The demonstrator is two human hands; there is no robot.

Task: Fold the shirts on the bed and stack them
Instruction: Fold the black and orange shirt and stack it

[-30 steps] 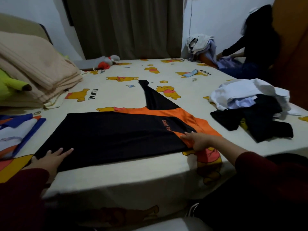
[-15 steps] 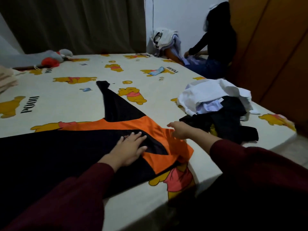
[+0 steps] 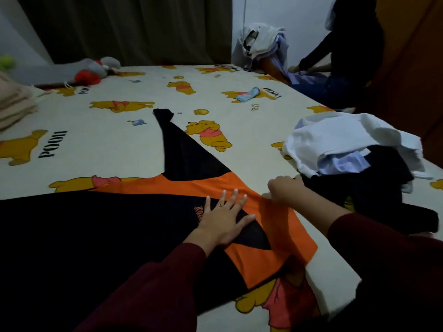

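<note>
Shirt point(image 3: 100, 226), smooth black cloth with orange shoulder panels and one long tapering black sleeve, lies flat on the printed sheet of the bed point(image 3: 100, 144) near its front edge. Left hand point(image 3: 224, 218), half a second ago just reaching the chest, presses there with fingers spread straight, while right hand point(image 3: 284, 188) pinches the orange shoulder edge. Pile point(image 3: 354, 159) of crumpled white and black clothes sits just beside that hand; bare sheet stretches beyond.
</note>
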